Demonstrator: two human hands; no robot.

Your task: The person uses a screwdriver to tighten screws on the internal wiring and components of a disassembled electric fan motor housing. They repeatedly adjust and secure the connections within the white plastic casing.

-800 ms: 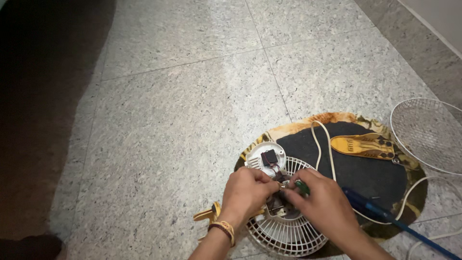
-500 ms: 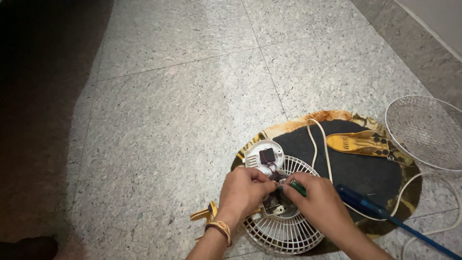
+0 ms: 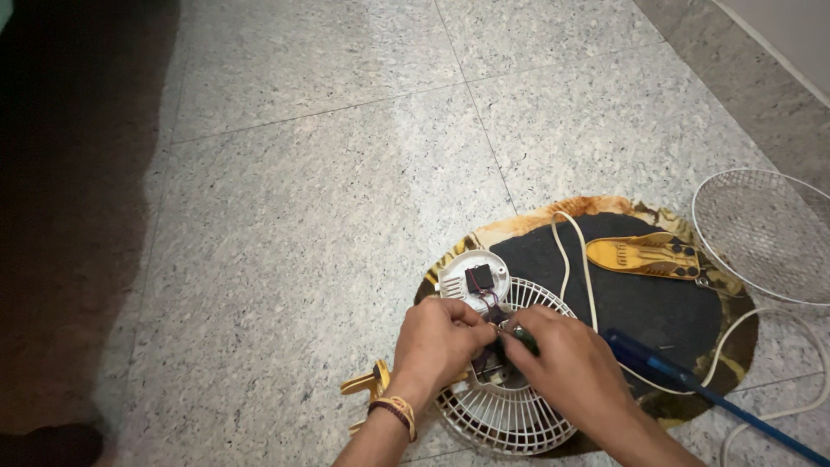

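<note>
head view, lower centre of the frame: i see the left hand (image 3: 437, 342) curled shut on small parts at the hub of the white fan grille (image 3: 506, 411). right hand (image 3: 566, 367) closed around a green-handled tool (image 3: 521, 339), tip at the same hub. grille lies on a round dark mat (image 3: 657, 303).

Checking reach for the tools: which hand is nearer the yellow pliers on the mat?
Right. The right hand lies below-left of the yellow pliers; the left hand sits farther left, across the white fan grille.
</note>
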